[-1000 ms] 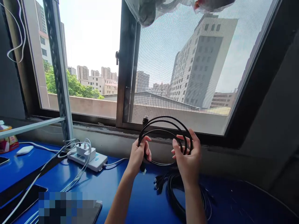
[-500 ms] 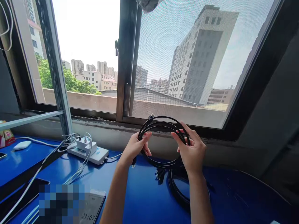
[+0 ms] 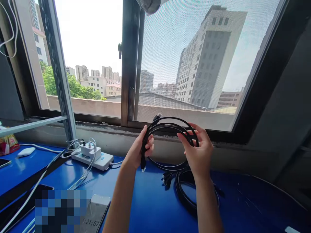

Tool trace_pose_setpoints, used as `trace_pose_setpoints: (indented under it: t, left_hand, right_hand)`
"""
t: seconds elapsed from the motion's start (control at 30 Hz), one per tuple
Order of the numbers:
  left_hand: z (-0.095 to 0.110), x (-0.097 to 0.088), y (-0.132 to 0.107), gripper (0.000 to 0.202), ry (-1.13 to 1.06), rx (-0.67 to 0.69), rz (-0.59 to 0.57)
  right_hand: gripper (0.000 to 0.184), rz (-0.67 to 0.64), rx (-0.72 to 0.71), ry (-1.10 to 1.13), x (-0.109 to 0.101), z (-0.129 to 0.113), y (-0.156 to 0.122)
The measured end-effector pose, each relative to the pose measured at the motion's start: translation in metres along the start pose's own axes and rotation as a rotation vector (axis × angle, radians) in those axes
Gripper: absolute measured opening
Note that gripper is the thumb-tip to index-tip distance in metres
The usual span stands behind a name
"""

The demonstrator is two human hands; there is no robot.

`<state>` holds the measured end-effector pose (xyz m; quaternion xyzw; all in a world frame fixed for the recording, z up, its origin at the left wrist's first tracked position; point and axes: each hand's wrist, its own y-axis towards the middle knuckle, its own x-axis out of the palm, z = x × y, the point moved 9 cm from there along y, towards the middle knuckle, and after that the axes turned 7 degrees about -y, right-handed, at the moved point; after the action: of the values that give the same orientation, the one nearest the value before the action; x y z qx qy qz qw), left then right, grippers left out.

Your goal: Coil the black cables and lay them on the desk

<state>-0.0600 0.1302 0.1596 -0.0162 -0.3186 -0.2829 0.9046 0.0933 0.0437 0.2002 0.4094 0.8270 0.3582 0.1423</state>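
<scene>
A coiled black cable (image 3: 173, 124) is held up between both hands, above the blue table (image 3: 148, 207). My left hand (image 3: 141, 147) is closed round the left side of the loops. One plug (image 3: 143, 165) points down below that hand, and another connector (image 3: 156, 117) sticks up above it. My right hand (image 3: 200, 145) grips the right side of the loops, thumb in front and fingers behind. On the table below lies a second black cable coil (image 3: 181, 191), partly covered by my right forearm, with several connectors (image 3: 167, 179) at its left.
A white power strip (image 3: 104, 161) with adapters and white cables stands at left. A phone (image 3: 98, 210) lies at the front, beside a blurred patch. A metal rack post (image 3: 65, 81) rises at left before the window (image 3: 123, 64). A white case (image 3: 26, 152) sits far left.
My left hand has turned more upright, with its thumb now pointing up along the cable. The downward plug shows more clearly. Both hands still hold the coil; the view has shifted slightly.
</scene>
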Motion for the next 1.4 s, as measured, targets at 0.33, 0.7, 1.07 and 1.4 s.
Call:
trace_pose_setpoints:
  t: [0.33,0.7,1.07,1.4]
  left_hand:
    - [0.008,0.011,-0.009,0.022,-0.026,0.035,-0.187]
    - [0.018,0.014,-0.009,0.068,0.381,0.328,-0.008]
    - [0.007,-0.001,0.0,0.065,0.553,0.186,0.085]
    - [0.001,-0.007,-0.008,0.064,0.643,0.013,0.022]
  right_hand:
    - [0.048,-0.03,-0.132,-0.072,-0.007,-0.016,-0.004]
    - [0.058,-0.016,-0.263,-0.383,-0.003,-0.008,-0.002]
    - [0.03,-0.142,-0.455,-0.307,0.014,-0.024,-0.008]
    - [0.041,-0.503,-0.421,-0.207,0.052,-0.03,-0.033]
